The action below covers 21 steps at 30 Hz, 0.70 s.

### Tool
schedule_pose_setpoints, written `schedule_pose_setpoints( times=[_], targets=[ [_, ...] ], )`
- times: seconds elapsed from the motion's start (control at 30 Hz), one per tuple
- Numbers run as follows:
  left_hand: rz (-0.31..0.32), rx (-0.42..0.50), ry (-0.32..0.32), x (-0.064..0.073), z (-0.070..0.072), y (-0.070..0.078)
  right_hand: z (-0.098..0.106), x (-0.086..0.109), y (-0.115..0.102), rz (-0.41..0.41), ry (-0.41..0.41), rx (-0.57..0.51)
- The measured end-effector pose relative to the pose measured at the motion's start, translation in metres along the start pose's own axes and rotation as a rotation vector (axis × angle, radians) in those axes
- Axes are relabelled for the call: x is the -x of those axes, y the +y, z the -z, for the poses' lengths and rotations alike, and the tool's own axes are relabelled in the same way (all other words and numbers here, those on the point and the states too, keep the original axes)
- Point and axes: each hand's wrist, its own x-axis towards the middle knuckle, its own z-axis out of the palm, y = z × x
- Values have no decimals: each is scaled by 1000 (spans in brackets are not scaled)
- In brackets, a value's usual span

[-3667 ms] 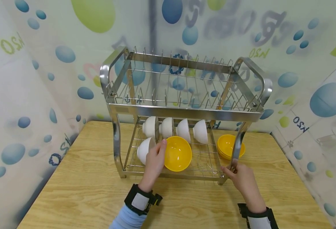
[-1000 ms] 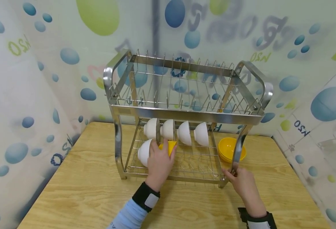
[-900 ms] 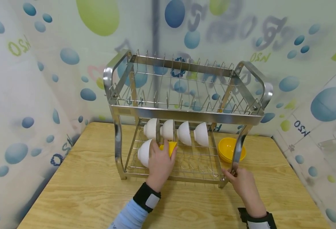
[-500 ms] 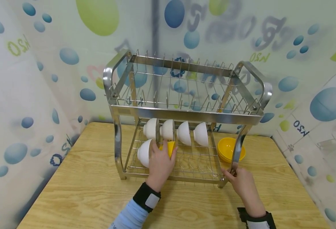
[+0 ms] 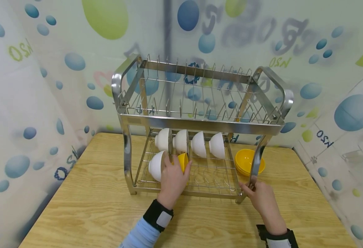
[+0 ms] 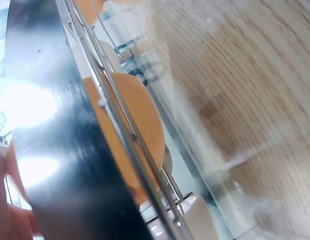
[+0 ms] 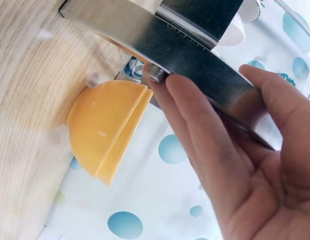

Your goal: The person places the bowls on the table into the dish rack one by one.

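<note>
My left hand [image 5: 172, 177] pinches a yellow bowl [image 5: 183, 162] inside the lower tier of a metal dish rack [image 5: 200, 122]. The bowl stands on its side, just right of a white bowl [image 5: 156, 167], and my fingers cover much of it. In the left wrist view, the yellow bowl [image 6: 142, 117] shows behind the rack's wires, and the steel rail hides most of the hand. My right hand [image 5: 263, 198] holds the rack's front right leg near its foot. In the right wrist view, its fingers [image 7: 205, 125] lie along one face of the leg, thumb on the other side.
Several white bowls [image 5: 198, 144] stand on their sides in the lower tier's back row. Nested yellow bowls [image 5: 246, 162] sit on the wooden table [image 5: 85, 206] right of the rack. The upper tier with wire dividers overhangs the lower one. A patterned wall covering [image 5: 54, 113] rises behind.
My left hand has carried the yellow bowl from the rack's front into the lower tier, turning it on its side. Lately the bowl has tipped slightly. My right hand stays on the leg.
</note>
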Motion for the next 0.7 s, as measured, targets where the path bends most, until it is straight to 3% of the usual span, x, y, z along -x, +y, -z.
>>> schedule_pose_setpoints(
  times=[0.7],
  targets=[
    [46,9,-69,1,8,3,-2,1,-2,-46,-6,-33]
  ],
)
